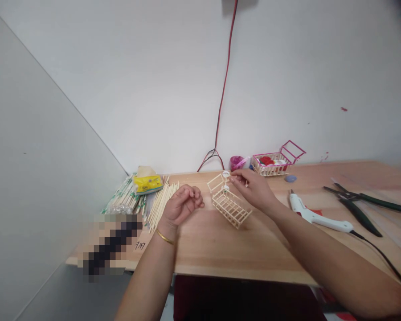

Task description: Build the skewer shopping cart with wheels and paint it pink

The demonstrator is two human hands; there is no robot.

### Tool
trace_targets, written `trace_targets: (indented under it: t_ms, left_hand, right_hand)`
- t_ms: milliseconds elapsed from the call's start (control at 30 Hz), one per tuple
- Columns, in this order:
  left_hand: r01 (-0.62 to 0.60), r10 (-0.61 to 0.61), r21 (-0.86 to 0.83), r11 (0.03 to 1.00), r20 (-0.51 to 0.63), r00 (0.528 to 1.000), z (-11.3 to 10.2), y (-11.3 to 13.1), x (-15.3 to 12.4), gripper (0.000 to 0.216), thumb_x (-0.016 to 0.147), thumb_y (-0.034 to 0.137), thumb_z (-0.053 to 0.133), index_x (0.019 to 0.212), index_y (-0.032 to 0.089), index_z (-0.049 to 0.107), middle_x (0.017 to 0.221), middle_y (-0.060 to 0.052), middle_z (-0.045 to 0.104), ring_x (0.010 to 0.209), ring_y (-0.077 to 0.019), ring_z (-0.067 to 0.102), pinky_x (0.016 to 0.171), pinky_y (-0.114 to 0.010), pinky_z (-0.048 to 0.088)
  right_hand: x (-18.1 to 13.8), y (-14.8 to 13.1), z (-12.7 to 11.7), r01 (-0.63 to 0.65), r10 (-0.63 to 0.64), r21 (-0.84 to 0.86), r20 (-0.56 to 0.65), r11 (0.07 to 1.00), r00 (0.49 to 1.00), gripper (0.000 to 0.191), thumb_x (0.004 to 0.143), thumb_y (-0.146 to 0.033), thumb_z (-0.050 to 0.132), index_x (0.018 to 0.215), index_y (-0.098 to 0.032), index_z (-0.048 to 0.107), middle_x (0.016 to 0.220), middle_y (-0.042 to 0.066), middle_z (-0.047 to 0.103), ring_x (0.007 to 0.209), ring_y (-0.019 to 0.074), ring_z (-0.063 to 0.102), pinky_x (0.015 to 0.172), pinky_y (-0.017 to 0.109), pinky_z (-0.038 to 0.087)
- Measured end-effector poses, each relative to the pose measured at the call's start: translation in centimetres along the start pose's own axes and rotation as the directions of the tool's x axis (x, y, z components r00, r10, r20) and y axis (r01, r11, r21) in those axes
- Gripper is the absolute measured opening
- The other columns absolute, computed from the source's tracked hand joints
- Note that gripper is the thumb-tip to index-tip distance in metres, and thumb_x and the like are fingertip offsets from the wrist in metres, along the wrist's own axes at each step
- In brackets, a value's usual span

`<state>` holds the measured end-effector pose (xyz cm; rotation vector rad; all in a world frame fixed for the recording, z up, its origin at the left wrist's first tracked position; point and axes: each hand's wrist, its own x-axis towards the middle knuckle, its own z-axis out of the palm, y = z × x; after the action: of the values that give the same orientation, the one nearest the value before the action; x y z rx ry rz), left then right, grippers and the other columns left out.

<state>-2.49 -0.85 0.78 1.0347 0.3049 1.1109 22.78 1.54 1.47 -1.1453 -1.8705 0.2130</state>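
A small cart frame (229,200) built of pale wooden sticks lies tilted on the wooden table (240,249). A white wheel (226,174) sits at its upper end. My right hand (254,189) rests on the far side of the frame, fingertips pinched together near that wheel. My left hand (182,205), with a gold bangle on its wrist, hovers just left of the frame with its fingers curled in; what they hold, if anything, is hidden.
A heap of wooden sticks (160,203) and a yellow tissue pack (147,182) lie at the left. A pink-trimmed stick cart (276,161) with coloured bits stands by the wall, beside a pink cup (236,162). A white glue gun (316,217) and green-handled pliers (361,203) lie to the right.
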Motion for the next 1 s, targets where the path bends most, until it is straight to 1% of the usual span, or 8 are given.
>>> trace_targets:
  t_ms: [100,233,400,533,633,733,867,1000]
  left_hand:
    - [0.034,-0.039,0.053,0.998,0.093,0.995,1.0,-0.9,-0.3,0.023,0.081,0.034,0.071,0.073,0.015,0.062,0.082,-0.002,0.053,0.073,-0.0146,0.056,0.074,-0.034,0.047]
    - [0.022,-0.033,0.092,0.996,0.117,0.993,1.9,-2.1,-0.4,0.023,0.080,0.035,0.072,0.073,0.014,0.065,0.082,-0.003,0.053,0.083,-0.0148,0.053,0.078,-0.030,0.044]
    - [-0.027,0.001,0.187,0.982,0.142,0.990,2.3,-2.1,-0.3,0.022,0.084,0.035,0.069,0.075,0.015,0.067,0.096,-0.006,0.053,0.091,-0.0162,0.054,0.080,-0.030,0.045]
    - [-0.063,0.042,0.256,0.965,0.088,0.995,2.4,-1.6,-0.2,0.023,0.086,0.036,0.065,0.080,0.014,0.063,0.115,-0.010,0.056,0.071,-0.0105,0.058,0.068,-0.029,0.049]
    - [-0.047,0.022,0.380,0.924,0.068,0.997,2.3,-1.6,-0.4,0.024,0.090,0.036,0.060,0.081,0.014,0.058,0.090,-0.006,0.063,0.057,-0.0079,0.055,0.057,-0.024,0.044]
    - [0.018,-0.070,0.497,0.867,0.086,0.994,2.2,-1.8,-0.5,0.027,0.092,0.039,0.057,0.082,0.014,0.056,0.067,0.001,0.056,0.052,-0.0067,0.050,0.053,-0.021,0.037]
    - [0.078,-0.160,0.531,0.844,0.109,0.981,2.3,-1.9,-0.6,0.030,0.091,0.041,0.058,0.081,0.013,0.057,0.072,-0.001,0.058,0.053,-0.0056,0.047,0.052,-0.021,0.036]
    - [0.023,-0.096,0.500,0.866,0.121,0.988,2.1,-2.0,-0.4,0.026,0.087,0.037,0.065,0.078,0.013,0.061,0.068,0.001,0.052,0.055,-0.0067,0.047,0.055,-0.023,0.037]
  right_hand:
    - [-0.9,-2.5,0.1,0.299,-0.296,0.038,-0.071,0.953,0.953,0.026,0.091,-0.034,0.059,0.110,-0.017,0.064,0.088,0.009,0.067,0.078,0.0193,0.060,0.073,0.034,0.047]
    - [-2.5,-5.0,1.4,0.455,-0.465,0.140,0.049,0.880,0.884,0.031,0.089,-0.031,0.064,0.118,-0.020,0.060,0.090,0.007,0.067,0.081,0.0185,0.060,0.072,0.032,0.047]
    - [-2.7,-5.6,1.7,0.439,-0.454,0.200,0.035,0.876,0.890,0.010,0.091,-0.019,0.059,0.089,-0.021,0.069,0.078,0.003,0.063,0.073,0.0139,0.057,0.066,0.027,0.044]
    - [-2.3,-5.6,0.6,0.445,-0.480,0.292,0.056,0.847,0.876,0.011,0.091,-0.017,0.059,0.087,-0.021,0.068,0.080,0.003,0.064,0.075,0.0127,0.058,0.068,0.025,0.046]
    - [-2.2,-5.7,0.3,0.497,-0.542,0.315,0.072,0.809,0.837,0.009,0.090,-0.016,0.061,0.086,-0.022,0.068,0.083,0.003,0.064,0.076,0.0120,0.058,0.070,0.025,0.046]
    - [-2.3,-5.7,0.4,0.509,-0.557,0.320,0.077,0.799,0.827,0.008,0.091,-0.017,0.060,0.087,-0.021,0.066,0.077,0.002,0.062,0.072,0.0123,0.055,0.067,0.026,0.044]
    - [-2.3,-5.2,0.6,0.431,-0.475,0.278,0.114,0.858,0.872,0.015,0.094,-0.022,0.053,0.081,-0.019,0.059,0.072,0.002,0.060,0.068,0.0134,0.052,0.064,0.027,0.042]
    - [-2.2,-4.5,0.8,0.355,-0.391,0.205,0.172,0.912,0.904,0.025,0.097,-0.032,0.046,0.078,-0.019,0.055,0.069,0.002,0.059,0.062,0.0131,0.051,0.059,0.027,0.040]
